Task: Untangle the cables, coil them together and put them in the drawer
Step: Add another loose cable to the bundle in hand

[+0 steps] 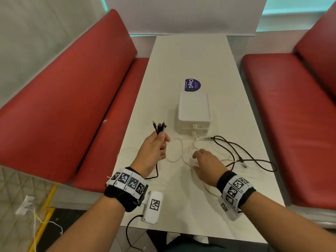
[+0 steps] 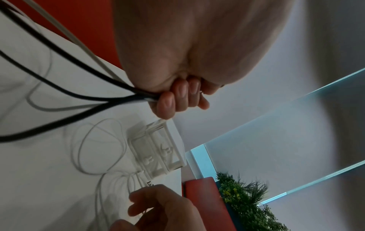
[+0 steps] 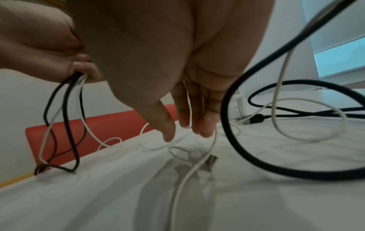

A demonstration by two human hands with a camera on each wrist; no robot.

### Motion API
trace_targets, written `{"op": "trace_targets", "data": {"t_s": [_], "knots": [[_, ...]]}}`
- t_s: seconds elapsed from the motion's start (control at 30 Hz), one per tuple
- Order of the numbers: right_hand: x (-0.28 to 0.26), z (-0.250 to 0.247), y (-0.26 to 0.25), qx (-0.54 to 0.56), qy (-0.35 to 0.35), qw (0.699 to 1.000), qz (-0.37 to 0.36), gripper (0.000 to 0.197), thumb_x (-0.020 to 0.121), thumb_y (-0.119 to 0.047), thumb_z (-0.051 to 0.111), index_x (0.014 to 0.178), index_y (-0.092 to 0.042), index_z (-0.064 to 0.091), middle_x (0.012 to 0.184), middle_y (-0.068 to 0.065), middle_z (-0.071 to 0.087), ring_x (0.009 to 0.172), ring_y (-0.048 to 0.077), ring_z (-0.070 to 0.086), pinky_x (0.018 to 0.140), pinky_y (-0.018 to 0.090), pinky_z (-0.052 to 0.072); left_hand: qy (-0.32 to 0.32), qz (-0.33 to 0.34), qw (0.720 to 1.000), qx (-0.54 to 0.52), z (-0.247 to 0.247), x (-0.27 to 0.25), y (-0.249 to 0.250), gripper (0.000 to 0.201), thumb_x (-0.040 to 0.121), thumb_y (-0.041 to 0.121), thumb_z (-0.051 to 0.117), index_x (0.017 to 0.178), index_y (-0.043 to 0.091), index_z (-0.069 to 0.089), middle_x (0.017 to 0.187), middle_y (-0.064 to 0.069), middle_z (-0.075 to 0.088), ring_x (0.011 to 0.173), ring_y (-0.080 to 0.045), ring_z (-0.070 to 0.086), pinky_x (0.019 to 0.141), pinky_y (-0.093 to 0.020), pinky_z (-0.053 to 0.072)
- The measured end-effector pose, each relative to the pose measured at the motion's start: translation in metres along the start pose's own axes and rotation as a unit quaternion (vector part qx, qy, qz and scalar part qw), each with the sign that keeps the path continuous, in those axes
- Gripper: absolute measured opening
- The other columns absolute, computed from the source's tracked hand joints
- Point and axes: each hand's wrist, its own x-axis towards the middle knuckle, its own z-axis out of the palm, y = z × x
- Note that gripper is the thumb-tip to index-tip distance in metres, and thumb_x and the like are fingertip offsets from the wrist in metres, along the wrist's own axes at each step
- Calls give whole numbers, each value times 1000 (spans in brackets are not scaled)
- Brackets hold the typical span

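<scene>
My left hand point(image 1: 161, 142) is raised above the white table point(image 1: 181, 206) and grips a bunch of black and white cable ends point(image 1: 159, 126), plugs pointing up. From the fist point(image 2: 173, 100) the black cables point(image 2: 69, 62) trail down to the table. My right hand point(image 1: 195, 160) hovers low with straight fingers point(image 3: 187, 118) over a loose white cable point(image 3: 185, 179), touching or nearly touching it. More white cable loops point(image 1: 175, 151) lie between the hands. A black cable point(image 1: 236, 149) sprawls to the right. The white two-drawer box point(image 1: 193, 113) stands behind, both drawers shut.
Red padded benches flank the table, one on the left point(image 1: 63, 110) and one on the right point(image 1: 291, 115). A purple sticker point(image 1: 192, 85) lies behind the drawer box. A metal USB plug point(image 3: 211, 161) rests under my right fingers. The table's near edge point(image 1: 181, 231) is close to my wrists.
</scene>
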Motion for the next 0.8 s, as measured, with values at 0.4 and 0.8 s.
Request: {"op": "trace_targets", "data": {"t_s": [0.4, 0.8], "knots": [[1, -33, -9, 184, 149, 972, -4, 15, 99, -23, 62, 102, -21, 76, 87, -2, 57, 77, 16, 53, 69, 24, 39, 3, -5, 998, -57, -5, 0, -1, 33, 111, 19, 35, 84, 11, 52, 61, 4, 36, 53, -11, 31, 53, -27, 29], [-12, -113, -42, 396, 136, 907, -45, 22, 79, -14, 85, 98, -20, 75, 79, -1, 77, 76, 14, 73, 81, 31, 60, -87, -78, 989, -96, 25, -9, 4, 33, 110, 17, 37, 99, -5, 60, 84, -24, 73, 71, -40, 72, 76, -50, 62]]}}
